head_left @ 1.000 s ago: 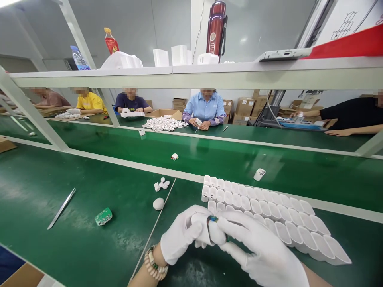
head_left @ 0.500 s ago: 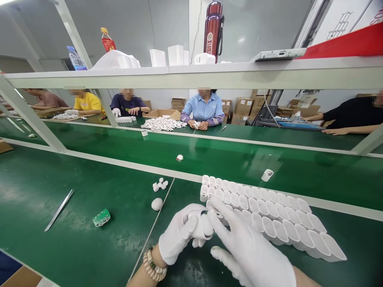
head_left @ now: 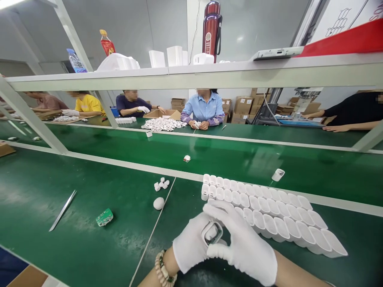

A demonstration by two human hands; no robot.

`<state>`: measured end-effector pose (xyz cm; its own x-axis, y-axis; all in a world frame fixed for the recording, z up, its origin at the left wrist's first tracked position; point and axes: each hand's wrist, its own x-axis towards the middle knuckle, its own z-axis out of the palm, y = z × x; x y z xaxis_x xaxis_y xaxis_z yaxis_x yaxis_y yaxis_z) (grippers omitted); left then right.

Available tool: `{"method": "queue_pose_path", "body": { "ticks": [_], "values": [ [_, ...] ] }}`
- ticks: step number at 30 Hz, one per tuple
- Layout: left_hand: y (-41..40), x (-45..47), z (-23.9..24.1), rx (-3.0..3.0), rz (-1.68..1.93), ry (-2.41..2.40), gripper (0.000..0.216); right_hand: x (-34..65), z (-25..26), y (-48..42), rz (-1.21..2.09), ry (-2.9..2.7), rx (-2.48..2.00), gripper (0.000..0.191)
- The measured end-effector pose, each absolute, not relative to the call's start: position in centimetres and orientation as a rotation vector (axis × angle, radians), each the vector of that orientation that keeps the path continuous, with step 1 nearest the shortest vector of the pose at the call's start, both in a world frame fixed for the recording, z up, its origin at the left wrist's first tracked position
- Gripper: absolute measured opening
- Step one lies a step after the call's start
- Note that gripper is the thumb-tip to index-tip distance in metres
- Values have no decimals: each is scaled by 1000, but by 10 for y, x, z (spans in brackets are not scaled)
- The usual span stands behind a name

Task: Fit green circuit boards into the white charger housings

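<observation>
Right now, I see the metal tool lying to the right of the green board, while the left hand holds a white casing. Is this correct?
Not quite: the metal tool lies to the left of the green board, as the head view shows. The left hand does hold a white casing.

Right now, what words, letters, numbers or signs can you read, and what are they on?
"SO", as best I can tell: tilted reddish letters on the white board, cut off by the picture's edge.
Red thermos: emblem and print, too small to read.
Blue-capped bottle: letters too blurred to read.
Red-labelled bottle: mark too blurred.
Cardboard boxes: marks too small.
</observation>
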<state>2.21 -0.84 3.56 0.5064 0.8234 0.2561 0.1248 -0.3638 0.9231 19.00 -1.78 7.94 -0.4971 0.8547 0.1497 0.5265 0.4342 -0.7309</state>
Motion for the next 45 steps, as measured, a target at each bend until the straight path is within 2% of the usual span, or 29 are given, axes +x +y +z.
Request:
{"method": "queue_pose_path", "body": {
  "ticks": [2, 5, 7, 10, 13, 17, 18, 25, 27, 31, 35, 45],
  "values": [
    [-9, 24, 38, 1905, 849, 762, 27, 191, 79, -15, 1162, -2113, -1175, 78],
    [-9, 27, 35, 2018, 814, 735, 14, 188, 75, -10, 1528, -1952, -1115, 70],
    [-8, 29, 31, 2026, 819, 725, 16, 184, 71, -9, 1624, -1825, -1088, 62],
    [-9, 29, 30, 1997, 859, 675, 18, 184, 71, -8, 1577, -1859, -1079, 60],
    [-12, 25, 34, 1976, 825, 731, 6, 193, 80, -5, 1429, -2021, -1057, 59],
    [-16, 20, 39, 1915, 700, 896, 26, 207, 92, 0, 1170, -2152, -1047, 17],
    [-16, 19, 40, 1914, 687, 891, 28, 209, 92, 1, 1084, -2209, -1049, 14],
    [-17, 25, 32, 1864, 593, 902, 28, 200, 83, -5, 738, -2406, -1096, 19],
    [-17, 27, 31, 1876, 586, 885, 24, 196, 83, -4, 762, -2395, -1157, 21],
    [-17, 25, 32, 1887, 568, 846, 15, 198, 82, 3, 1085, -2253, -1205, 15],
    [-14, 23, 35, 1868, 569, 855, 19, 205, 81, 10, 1321, -2214, -1065, 21],
    [-15, 29, 28, 1984, 510, 891, 20, 196, 77, -1, 1044, -2415, -1222, 9]
  ]
}}
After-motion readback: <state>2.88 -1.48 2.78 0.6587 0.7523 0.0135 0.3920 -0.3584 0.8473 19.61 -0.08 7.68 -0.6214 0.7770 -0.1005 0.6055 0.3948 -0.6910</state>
